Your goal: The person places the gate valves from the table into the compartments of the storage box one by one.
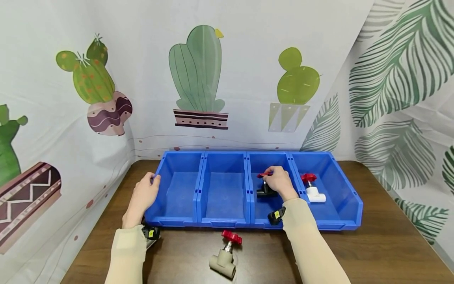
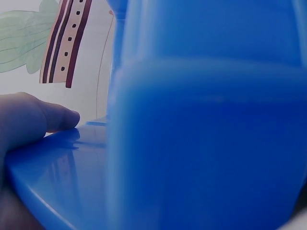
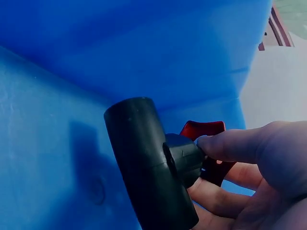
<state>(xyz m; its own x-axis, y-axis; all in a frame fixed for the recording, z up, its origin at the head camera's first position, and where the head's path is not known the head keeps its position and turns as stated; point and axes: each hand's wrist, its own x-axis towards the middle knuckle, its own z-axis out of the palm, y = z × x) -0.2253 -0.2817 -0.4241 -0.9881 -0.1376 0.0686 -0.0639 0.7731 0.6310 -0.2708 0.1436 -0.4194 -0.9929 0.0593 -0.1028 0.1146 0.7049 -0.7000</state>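
Note:
A black pipe valve (image 1: 265,192) with a red handwheel is inside the third blue bin from the left. My right hand (image 1: 281,182) pinches it near the handwheel with thumb and fingers. In the right wrist view the black tee-shaped body (image 3: 148,167) hangs tilted close to the bin's blue wall. At the far left, my left hand (image 1: 143,195) grips the outer side wall of the leftmost blue bin (image 1: 179,197). The left wrist view has its fingers (image 2: 29,120) over the bin's rim, and the blue plastic fills much of that view.
Inside the rightmost bin (image 1: 335,209) stands a white valve (image 1: 315,195) with a red handwheel. A beige valve (image 1: 223,262), also red-wheeled, lies on the brown wooden table (image 1: 184,256) in front of the joined bins. A cactus-print curtain (image 1: 149,79) hangs behind.

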